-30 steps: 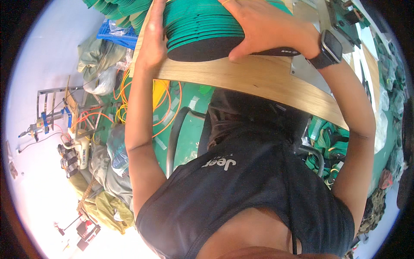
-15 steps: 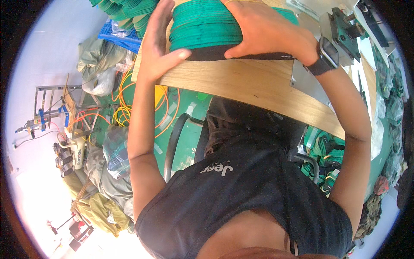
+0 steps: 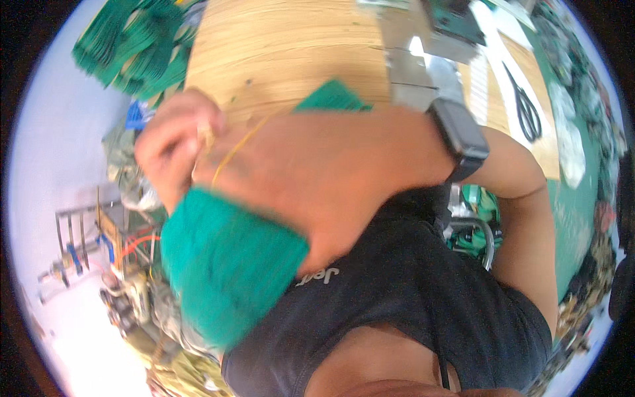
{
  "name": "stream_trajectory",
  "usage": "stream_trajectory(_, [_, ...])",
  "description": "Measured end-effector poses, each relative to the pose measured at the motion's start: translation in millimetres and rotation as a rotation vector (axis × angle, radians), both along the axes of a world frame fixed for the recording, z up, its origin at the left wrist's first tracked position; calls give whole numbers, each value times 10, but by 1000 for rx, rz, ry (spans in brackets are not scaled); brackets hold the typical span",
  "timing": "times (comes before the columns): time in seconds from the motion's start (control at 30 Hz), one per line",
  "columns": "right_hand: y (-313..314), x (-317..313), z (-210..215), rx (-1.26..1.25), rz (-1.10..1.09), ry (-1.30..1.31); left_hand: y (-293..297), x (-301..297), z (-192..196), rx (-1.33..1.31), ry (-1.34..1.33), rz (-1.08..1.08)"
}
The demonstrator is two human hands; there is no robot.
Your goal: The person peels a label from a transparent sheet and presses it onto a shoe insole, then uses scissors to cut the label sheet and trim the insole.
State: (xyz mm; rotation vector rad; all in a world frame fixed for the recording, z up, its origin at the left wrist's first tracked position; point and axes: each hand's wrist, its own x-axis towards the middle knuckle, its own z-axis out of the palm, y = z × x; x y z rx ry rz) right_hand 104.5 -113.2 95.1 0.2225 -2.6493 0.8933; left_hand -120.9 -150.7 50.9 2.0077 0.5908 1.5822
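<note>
A thick stack of green fabric pieces (image 3: 231, 264) is lifted off the table and tilted close against my chest, blurred by motion. My right hand (image 3: 297, 172), with a dark watch on its wrist, reaches across the stack and grips it. A thin yellow rubber band (image 3: 241, 145) runs over the back of that hand. Beside it, my left hand (image 3: 175, 139) has its fingers curled at the band, where a pale yellowish bit shows between them. The stack's far end shows beyond my right hand; its underside is hidden.
Ahead lies the wooden table (image 3: 291, 53), with a dark metal device (image 3: 453, 23) at its far right. Black scissors (image 3: 526, 109) rest on white material to the right. More green fabric stacks (image 3: 135, 49) stand at the far left. Grey and olive bags fill the left floor.
The stack has come up from the table toward my chest and turned. My right hand has swung left across it, and my left hand has moved from the stack's side to the band.
</note>
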Motion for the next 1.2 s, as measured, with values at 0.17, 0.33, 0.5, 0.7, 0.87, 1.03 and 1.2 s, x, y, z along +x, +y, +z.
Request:
stream_trajectory(0.17, [-264,331,137,-252,132,-267,94,517,202,-53,87,-536])
stream_trajectory(0.33, [-346,585,6,-409,87,-140,165,919,115,13,-3,-513])
stream_trajectory(0.5, [-346,808,32,-372,-44,12,196,1120,190,-241,-343,-619])
stream_trajectory(0.7, [-567,1840,293,174,-505,11,748,1065,630,-39,518,-541])
stream_trajectory(0.87, [-694,2487,184,457,-1036,57,578,1726,878,-33,486,-410])
stream_trajectory(1.03, [-763,3033,36,427,-1355,151,381,2284,867,139,434,-503])
stream_trajectory(1.2, [-925,3089,-102,355,-1465,308,-45,2766,824,470,484,-596])
